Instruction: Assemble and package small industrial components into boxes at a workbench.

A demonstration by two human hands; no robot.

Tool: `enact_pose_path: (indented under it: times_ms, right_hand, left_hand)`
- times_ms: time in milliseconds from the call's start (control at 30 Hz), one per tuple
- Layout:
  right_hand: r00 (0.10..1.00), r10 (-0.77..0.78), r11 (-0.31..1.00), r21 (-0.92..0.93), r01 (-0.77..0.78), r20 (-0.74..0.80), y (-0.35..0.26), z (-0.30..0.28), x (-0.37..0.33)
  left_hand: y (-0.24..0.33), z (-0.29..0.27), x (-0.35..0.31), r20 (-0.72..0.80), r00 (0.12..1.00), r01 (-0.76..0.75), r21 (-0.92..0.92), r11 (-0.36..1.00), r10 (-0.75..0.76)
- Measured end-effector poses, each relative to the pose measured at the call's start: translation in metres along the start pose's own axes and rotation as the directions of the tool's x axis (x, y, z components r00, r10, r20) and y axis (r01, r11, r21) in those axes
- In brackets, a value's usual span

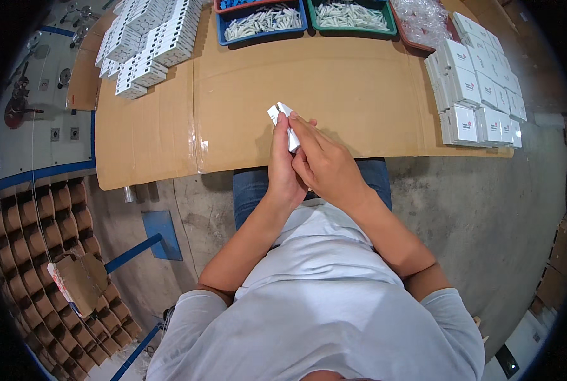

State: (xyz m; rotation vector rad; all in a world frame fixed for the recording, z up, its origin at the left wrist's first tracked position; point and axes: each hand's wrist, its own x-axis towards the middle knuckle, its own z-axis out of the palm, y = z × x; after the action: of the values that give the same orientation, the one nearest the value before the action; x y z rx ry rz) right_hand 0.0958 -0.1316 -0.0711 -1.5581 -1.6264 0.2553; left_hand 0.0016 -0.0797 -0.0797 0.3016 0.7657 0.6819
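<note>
A small white carton [293,139] is held between my two hands, just above the near edge of the cardboard-covered table. One end of it, with flaps standing apart, points away from me. My left hand [282,168] is closed along its left side, thumb up near the flaps. Over its right side lies my right hand [324,162], closed on it too, with fingers near the open end. Much of the carton is hidden by my fingers, and whether anything is inside cannot be seen.
Stacked white cartons [134,54] stand at the far left, more white cartons [480,95] at the right. Along the back are a blue tray [232,42] and a green tray [353,33] of small white pieces, and clear plastic parts [423,22]. Cardboard [232,114] covers the table.
</note>
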Motion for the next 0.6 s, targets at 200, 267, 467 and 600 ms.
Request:
enact_pose_path:
  times_ms: [200, 267, 467, 600]
  right_hand:
    - [1.000, 0.006, 1.000, 0.020, -0.005, -0.023, 0.000, 0.001, -0.002]
    - [0.999, 0.036, 0.999, 0.013, -0.037, 0.018, -0.001, 0.000, -0.003]
    - [0.997, -0.047, 0.999, 0.007, 0.047, -0.066, 0.004, 0.002, -0.006]
    - [0.998, -0.032, 0.999, 0.016, 0.033, -0.047, 0.007, 0.000, -0.008]
  left_hand:
    - [-0.004, -0.007, 0.006, -0.007, 0.999, -0.042, 0.036, 0.998, 0.042]
    - [-0.006, -0.008, 0.007, 0.000, 0.999, -0.043, 0.033, 0.999, 0.043]
    - [-0.008, -0.005, 0.006, -0.002, 0.999, -0.032, 0.053, 0.998, 0.032]
    - [-0.010, -0.005, 0.007, -0.010, 0.999, -0.042, 0.036, 0.998, 0.042]
